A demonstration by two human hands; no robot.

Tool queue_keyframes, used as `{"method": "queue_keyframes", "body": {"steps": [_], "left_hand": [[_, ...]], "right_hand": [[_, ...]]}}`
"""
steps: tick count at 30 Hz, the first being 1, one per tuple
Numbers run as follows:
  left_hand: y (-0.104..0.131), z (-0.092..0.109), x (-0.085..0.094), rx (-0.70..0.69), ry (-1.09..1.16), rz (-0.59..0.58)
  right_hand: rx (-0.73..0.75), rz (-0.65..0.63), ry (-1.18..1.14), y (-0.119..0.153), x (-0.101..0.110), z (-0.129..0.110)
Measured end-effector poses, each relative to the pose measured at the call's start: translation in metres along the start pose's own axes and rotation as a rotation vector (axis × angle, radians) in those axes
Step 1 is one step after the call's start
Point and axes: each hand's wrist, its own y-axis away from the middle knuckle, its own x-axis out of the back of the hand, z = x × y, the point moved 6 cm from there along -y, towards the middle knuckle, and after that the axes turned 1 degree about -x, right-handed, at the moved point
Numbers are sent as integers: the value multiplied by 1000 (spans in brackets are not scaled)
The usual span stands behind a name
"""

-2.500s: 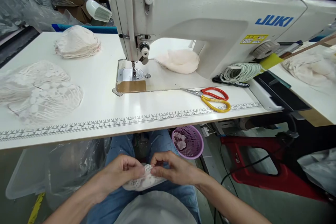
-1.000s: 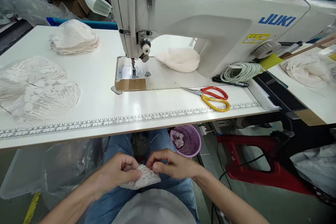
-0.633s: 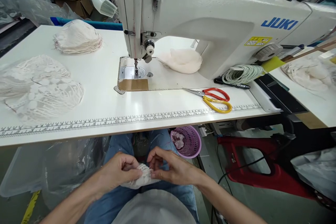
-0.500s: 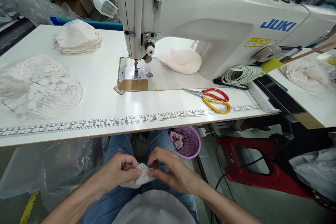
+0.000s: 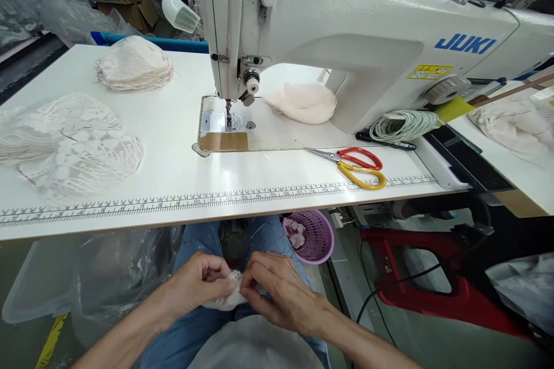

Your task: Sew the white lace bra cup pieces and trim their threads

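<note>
Over my lap, below the table's front edge, my left hand [image 5: 197, 285] pinches a small white lace piece [image 5: 229, 298] between thumb and fingers. My right hand [image 5: 281, 294] is closed on the right side of the same lace and covers part of it. Above them stands a white sewing machine [image 5: 372, 29], its needle area over a metal plate. A pale fabric piece [image 5: 309, 104] lies under the machine arm. Scissors [image 5: 361, 167] with red and yellow handles rest on the table right of the plate.
Stacked pale pieces [image 5: 134, 63] and lace pieces [image 5: 82, 144] lie on the left of the white table [image 5: 173, 179]. A purple basket [image 5: 318, 236] holding scraps stands below its edge. Farther right are a coil of cord [image 5: 402, 125] and a red stand [image 5: 415, 277].
My right hand has turned over the lace, its fingers now folded more closely and covering more of it. The left hand keeps its pinch. The whole view has shifted slightly.
</note>
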Motion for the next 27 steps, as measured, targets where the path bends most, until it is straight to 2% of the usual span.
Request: {"method": "queue_keyframes", "body": {"steps": [4,9,14,18,23,27], "left_hand": [[1,3,0,0,20,12],[1,5,0,-18,66,27],[1,3,0,14,94,25],[1,2,-1,3,101,20],[0,1,0,24,109,51],[0,3,0,2,98,47]], "right_hand": [[-16,19,11,5,-3,-5],[51,49,26,9,-5,-18],[-27,153,80,6,8,-8],[-22,115,141,4,4,-3],[-6,118,102,6,-11,-12],[117,66,60,11,-16,-25]]}}
